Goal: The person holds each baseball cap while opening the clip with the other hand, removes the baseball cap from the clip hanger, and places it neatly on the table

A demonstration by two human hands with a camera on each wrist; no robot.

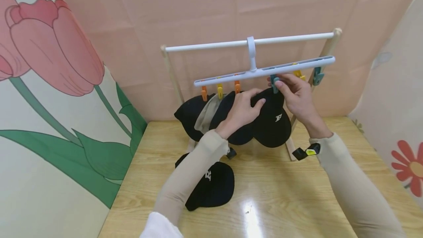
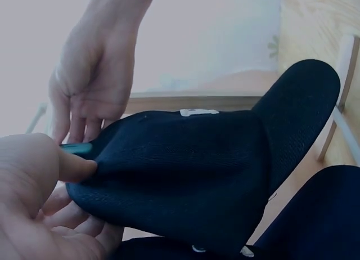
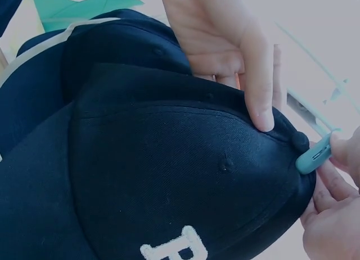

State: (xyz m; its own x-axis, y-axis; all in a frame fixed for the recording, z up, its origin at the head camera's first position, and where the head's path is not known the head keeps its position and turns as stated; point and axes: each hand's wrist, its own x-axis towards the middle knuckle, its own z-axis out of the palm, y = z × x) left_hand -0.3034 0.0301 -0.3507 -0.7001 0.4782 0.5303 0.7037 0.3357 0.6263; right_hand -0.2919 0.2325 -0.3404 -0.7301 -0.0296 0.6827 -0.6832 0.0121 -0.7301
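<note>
Room: a pink cloth backdrop [image 1: 205, 6] is set at the far side, with a pale wood-grain tabletop [image 1: 274, 197] below.
Right hand [image 1: 299, 96]: closed in a pinch on a small teal plastic clip [image 1: 274, 83], just under the bar.
Left hand [image 1: 243, 108]: partly closed; the crown of a black fabric baseball cap with a white letter patch [image 1: 271, 131] is pinched between thumb and fingers.
Patched cap: held up at the right of the row, its crown top at the teal clip; whether a full fold is caught by the clip cannot be told.
Slip risk: the cap could be dropped if the left hand were lifted early, as a shallow bite beside the rounded crown button [image 3: 300, 140] might not hold.
Swing risk: the long pale-blue plastic hanger bar [image 1: 264, 72] is carried by one hook on a white rail [image 1: 290, 38], so a downward tug could tip it and jostle its neighbours.
Pointing: the cap's brim is turned down, away from the clip; its long axis is run from crown top to brim, steeply downward and across the bar.
Row on the left: a light grey fabric cap [image 1: 206, 116] is hung among dark ones.
Near left: a loose black cap [image 1: 219, 184] is left on the tabletop, partly hidden by the left sleeve [image 1: 188, 172].
</note>
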